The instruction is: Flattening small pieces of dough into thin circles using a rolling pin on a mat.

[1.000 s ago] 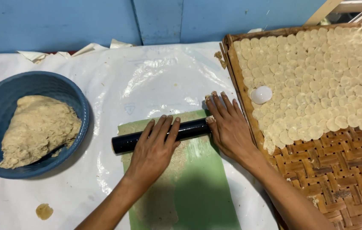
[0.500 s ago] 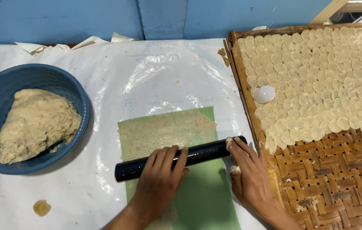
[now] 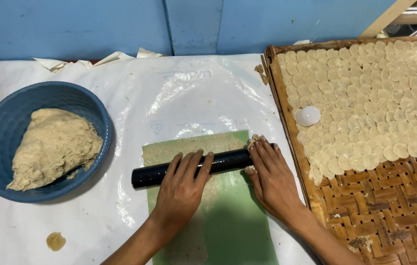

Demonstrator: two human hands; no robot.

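Note:
A black rolling pin lies across a green sheet that carries a thin layer of flattened tan dough. My left hand rests flat on the pin's left half, fingers spread. My right hand presses flat on the pin's right end, fingers pointing away from me. Neither hand wraps around the pin. The sheet lies on a white plastic-covered table.
A blue bowl at the left holds a large lump of dough. At the right, a woven bamboo tray carries several thin round dough discs and a small white round cutter. A dough scrap lies near the front left.
The pin and both hands rolled toward me half a second ago, then back away over the dough. The view also shifted slightly.

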